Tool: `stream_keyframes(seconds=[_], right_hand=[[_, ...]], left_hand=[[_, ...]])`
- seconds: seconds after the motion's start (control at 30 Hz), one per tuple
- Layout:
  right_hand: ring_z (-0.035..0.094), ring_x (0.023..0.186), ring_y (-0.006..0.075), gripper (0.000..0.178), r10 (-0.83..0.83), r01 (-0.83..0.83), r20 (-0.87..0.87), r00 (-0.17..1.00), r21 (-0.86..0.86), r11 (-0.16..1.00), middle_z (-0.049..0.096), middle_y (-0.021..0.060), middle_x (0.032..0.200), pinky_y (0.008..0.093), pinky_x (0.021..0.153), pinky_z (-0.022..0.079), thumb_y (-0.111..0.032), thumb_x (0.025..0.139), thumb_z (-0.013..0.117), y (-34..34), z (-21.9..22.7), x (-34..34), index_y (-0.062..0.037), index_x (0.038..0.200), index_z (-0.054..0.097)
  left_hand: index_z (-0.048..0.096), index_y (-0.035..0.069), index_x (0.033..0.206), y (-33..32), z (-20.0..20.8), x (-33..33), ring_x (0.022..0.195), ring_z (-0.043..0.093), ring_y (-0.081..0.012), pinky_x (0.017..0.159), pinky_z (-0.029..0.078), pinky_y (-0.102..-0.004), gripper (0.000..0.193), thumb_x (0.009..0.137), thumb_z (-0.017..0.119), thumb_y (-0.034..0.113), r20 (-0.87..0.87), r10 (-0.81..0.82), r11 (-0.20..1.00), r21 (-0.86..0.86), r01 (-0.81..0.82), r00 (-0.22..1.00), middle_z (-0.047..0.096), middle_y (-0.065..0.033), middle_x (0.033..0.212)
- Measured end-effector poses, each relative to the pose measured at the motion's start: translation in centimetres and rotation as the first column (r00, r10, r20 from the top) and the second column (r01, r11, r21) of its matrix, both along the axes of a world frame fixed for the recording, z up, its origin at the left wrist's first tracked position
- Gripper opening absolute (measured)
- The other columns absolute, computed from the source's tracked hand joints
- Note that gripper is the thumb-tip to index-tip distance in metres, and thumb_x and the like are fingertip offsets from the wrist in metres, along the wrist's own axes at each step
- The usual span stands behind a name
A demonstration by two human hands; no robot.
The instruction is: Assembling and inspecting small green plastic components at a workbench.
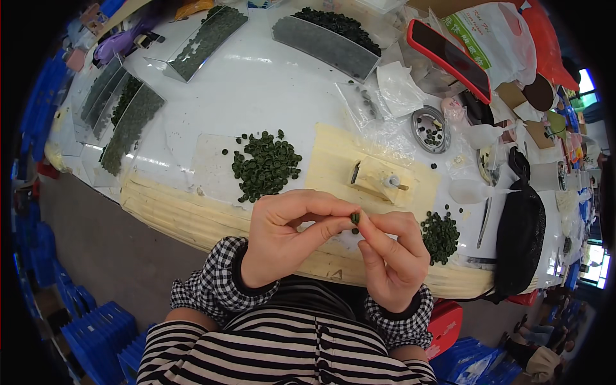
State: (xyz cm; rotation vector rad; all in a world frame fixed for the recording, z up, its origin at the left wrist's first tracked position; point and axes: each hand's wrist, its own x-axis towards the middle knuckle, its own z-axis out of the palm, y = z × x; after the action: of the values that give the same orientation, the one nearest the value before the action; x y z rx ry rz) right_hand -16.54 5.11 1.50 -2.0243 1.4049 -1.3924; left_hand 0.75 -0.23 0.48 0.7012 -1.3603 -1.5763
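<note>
My left hand [285, 234] pinches a small dark green round part [355, 218] between thumb and forefinger. The fingertips of my right hand [398, 256] meet it at the same part and press against its side. Just under it shows a second small dark green piece [355, 231]; whether it is held or lies on the table I cannot tell. Beyond my left hand lies a loose heap of dark green parts [266, 165]. A smaller pile of dark round parts [440, 237] sits to the right of my right hand. Ahead stands a small cream block fixture [380, 179] with a metal pin.
Clear bins of green parts [327, 48] stand along the back, with more at left. A red-cased phone [449, 61] leans at the back right. Nearer are a round dish [430, 128], squeeze bottles [471, 191], tweezers [484, 221] and a black pouch [520, 237]. Padding [173, 208] covers the table's front edge.
</note>
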Motion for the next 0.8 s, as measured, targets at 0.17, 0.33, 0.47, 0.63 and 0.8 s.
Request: stream_keyframes(seconds=[0.17, 0.33, 0.47, 0.63, 0.8], right_hand=[[0.061, 0.081, 0.0231, 0.035, -0.007, 0.007, 0.011, 1.0, 0.013, 1.0, 0.067, 0.0096, 0.096, 0.031, 0.071, 0.047, 0.0, 0.075, 0.074, 0.09, -0.1, 0.0, -0.0023, 0.11, 0.072], [0.062, 0.082, 0.0233, 0.035, -0.013, 0.013, 0.014, 1.0, 0.004, 1.0, 0.067, 0.0097, 0.095, 0.031, 0.071, 0.048, 0.001, 0.075, 0.074, 0.08, -0.09, 0.04, -0.0025, 0.11, 0.072], [0.062, 0.081, 0.0233, 0.035, -0.017, 0.018, 0.007, 1.0, -0.001, 1.0, 0.067, 0.0097, 0.095, 0.0311, 0.072, 0.048, 0.001, 0.075, 0.074, 0.06, -0.12, -0.02, -0.0027, 0.11, 0.072], [0.062, 0.081, 0.0233, 0.035, -0.025, 0.024, -0.022, 0.999, -0.024, 0.999, 0.067, 0.0094, 0.095, 0.0312, 0.071, 0.048, 0.001, 0.075, 0.074, 0.02, -0.03, 0.04, -0.0026, 0.11, 0.072], [0.062, 0.08, 0.0234, 0.035, -0.005, 0.004, -0.03, 1.0, -0.022, 1.0, 0.067, 0.0092, 0.095, 0.0315, 0.07, 0.048, 0.001, 0.074, 0.074, -0.01, 0.02, 0.01, -0.0025, 0.109, 0.072]], left_hand=[[0.069, -0.005, 0.104, -0.1, -0.25, 0.14, 0.094, 0.068, -0.0199, 0.083, 0.055, -0.028, 0.02, 0.086, 0.063, -0.012, 0.039, 0.004, 0.998, -0.06, -0.001, 0.999, 0.07, -0.0179, 0.103], [0.07, -0.002, 0.107, -0.07, -0.59, 0.02, 0.09, 0.068, -0.0153, 0.078, 0.053, -0.0242, 0.023, 0.085, 0.066, -0.007, 0.039, 0.034, 0.994, -0.107, -0.03, 0.999, 0.071, -0.014, 0.099], [0.07, -0.002, 0.108, -0.03, -0.38, -0.11, 0.089, 0.068, -0.0155, 0.078, 0.054, -0.0241, 0.023, 0.085, 0.066, -0.007, 0.021, 0.033, 0.994, -0.106, -0.031, 0.999, 0.071, -0.0145, 0.1], [0.07, -0.003, 0.107, 0.01, -0.4, -0.13, 0.09, 0.068, -0.0157, 0.079, 0.054, -0.0243, 0.023, 0.085, 0.066, -0.007, 0.011, 0.038, 0.995, -0.096, -0.037, 0.999, 0.071, -0.0148, 0.099], [0.071, -0.003, 0.105, 0.01, -0.36, -0.06, 0.089, 0.068, -0.0156, 0.078, 0.054, -0.0244, 0.022, 0.085, 0.066, -0.008, 0.018, 0.046, 0.994, -0.096, -0.044, 0.999, 0.072, -0.0144, 0.098]])
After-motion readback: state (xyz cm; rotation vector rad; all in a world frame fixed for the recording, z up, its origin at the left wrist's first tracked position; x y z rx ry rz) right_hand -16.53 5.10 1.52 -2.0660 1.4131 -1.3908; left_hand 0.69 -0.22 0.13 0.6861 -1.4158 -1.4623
